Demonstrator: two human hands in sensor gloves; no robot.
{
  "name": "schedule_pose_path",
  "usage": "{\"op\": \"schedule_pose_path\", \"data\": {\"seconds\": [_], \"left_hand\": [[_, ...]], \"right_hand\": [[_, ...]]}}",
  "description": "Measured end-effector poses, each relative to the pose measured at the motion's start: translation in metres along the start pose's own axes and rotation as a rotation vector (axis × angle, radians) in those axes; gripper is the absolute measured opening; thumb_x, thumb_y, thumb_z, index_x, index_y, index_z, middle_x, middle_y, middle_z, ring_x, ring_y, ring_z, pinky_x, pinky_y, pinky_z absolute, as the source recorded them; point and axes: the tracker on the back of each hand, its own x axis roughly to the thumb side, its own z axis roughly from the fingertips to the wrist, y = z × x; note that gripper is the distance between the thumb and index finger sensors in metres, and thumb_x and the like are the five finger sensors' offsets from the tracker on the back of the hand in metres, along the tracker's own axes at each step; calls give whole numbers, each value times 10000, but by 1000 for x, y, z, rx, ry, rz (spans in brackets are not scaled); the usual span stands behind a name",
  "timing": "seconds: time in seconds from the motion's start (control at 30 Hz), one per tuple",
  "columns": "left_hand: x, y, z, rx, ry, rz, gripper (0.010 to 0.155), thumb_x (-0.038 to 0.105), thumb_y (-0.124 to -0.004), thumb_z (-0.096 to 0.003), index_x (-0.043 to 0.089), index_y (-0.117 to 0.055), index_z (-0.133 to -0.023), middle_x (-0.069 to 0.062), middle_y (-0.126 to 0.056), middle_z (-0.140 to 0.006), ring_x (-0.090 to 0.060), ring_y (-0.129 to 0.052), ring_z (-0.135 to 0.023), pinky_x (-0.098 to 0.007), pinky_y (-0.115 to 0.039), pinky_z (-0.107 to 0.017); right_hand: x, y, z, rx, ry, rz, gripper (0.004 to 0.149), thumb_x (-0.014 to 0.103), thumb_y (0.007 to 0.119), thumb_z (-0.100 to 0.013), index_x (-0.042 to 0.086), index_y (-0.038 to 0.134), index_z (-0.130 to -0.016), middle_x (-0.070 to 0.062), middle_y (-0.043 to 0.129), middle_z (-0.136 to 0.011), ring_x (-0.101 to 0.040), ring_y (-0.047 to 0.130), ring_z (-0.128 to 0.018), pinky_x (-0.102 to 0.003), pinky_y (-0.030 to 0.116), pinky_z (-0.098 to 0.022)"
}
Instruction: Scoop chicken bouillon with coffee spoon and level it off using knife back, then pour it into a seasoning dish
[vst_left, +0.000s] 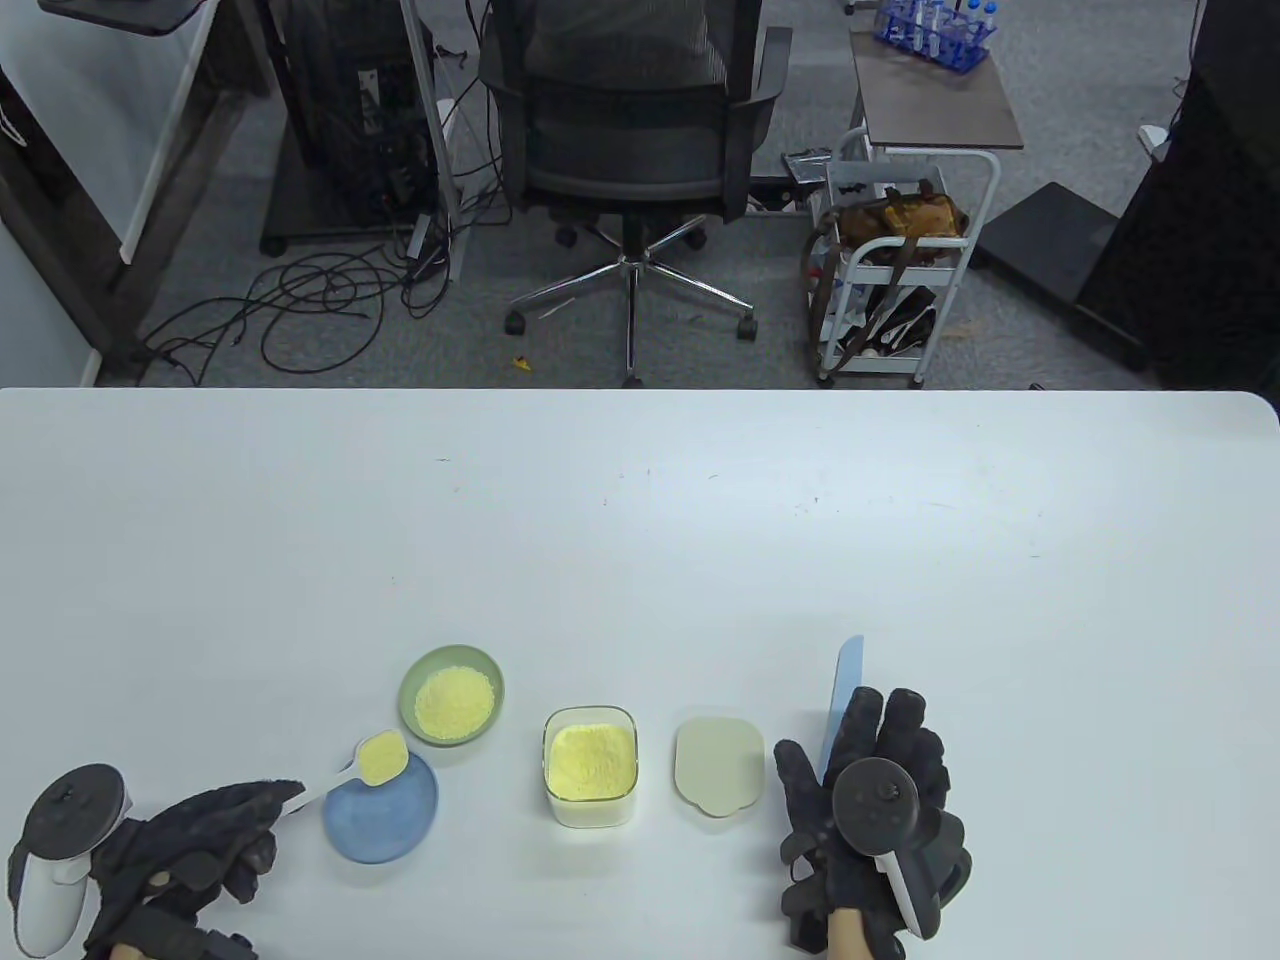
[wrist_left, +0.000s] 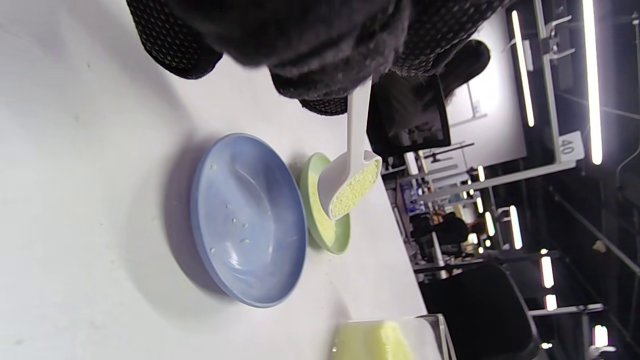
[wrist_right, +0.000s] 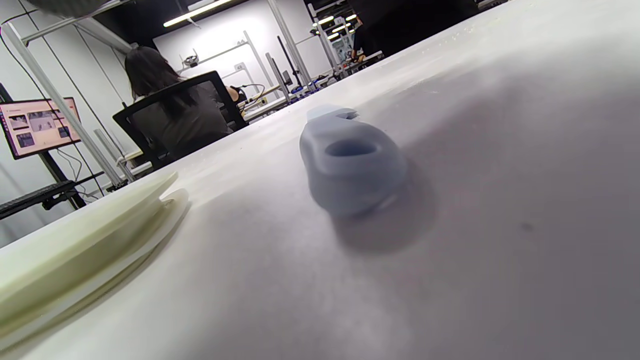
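Observation:
My left hand (vst_left: 262, 812) pinches the handle of a white coffee spoon (vst_left: 378, 758) at the bottom left. The spoon bowl (wrist_left: 350, 186) is full of yellow chicken bouillon and hangs over the far rim of an almost bare blue seasoning dish (vst_left: 385, 825) (wrist_left: 250, 220). Behind it, a green dish (vst_left: 452, 694) (wrist_left: 331, 236) holds a heap of bouillon. A clear container (vst_left: 590, 765) of bouillon stands in the middle. My right hand (vst_left: 872, 735) lies flat with straight fingers over the handle of a pale blue knife (vst_left: 843, 700). In the right wrist view the knife handle (wrist_right: 350, 165) lies on the table.
The container's cream lid (vst_left: 718, 765) (wrist_right: 85, 250) lies between the container and my right hand. The white table (vst_left: 640, 520) stretches far behind the dishes. An office chair (vst_left: 630, 130) and a small cart (vst_left: 890, 280) stand beyond the table's far edge.

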Motion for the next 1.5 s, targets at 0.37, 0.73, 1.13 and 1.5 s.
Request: {"op": "schedule_pose_path", "data": {"seconds": [0.37, 0.73, 1.13, 1.5], "left_hand": [[2, -2, 3, 67, 6, -102, 478, 324, -833, -416, 59, -860, -813, -97, -937, -431, -94, -916, -185, -501, -662, -591], [30, -18, -3, 30, -108, -51, 489, 318, -820, -427, 42, -840, -830, -93, -928, -450, -89, -910, -202, -500, -653, -601], [52, -66, -30, -109, -219, 215, 470, 342, -771, -448, -1, -860, -758, -53, -953, -331, -42, -891, -81, -428, -728, -546], [48, -87, -44, -172, -217, 248, 477, 352, -762, -447, -29, -863, -716, 49, -925, -154, 2, -830, 69, -356, -798, -454]], "right_hand": [[-1, 0, -1, 6, -4, -20, 818, 583, 669, -460, 263, 169, -1023, -57, -64, -1104, -513, 122, -1016, -673, 104, -718], [-2, -1, -1, 12, 0, -32, 815, 581, 668, -461, 262, 172, -1024, -56, -60, -1107, -512, 128, -1017, -674, 108, -718], [-1, 0, -1, 22, -12, -27, 813, 580, 668, -463, 262, 170, -1023, -54, -64, -1104, -512, 129, -1017, -674, 109, -718], [22, -5, 11, -5, -153, -102, 843, 605, 671, -456, 269, 146, -1024, -83, -60, -1109, -504, 163, -1013, -673, 116, -719]]}}
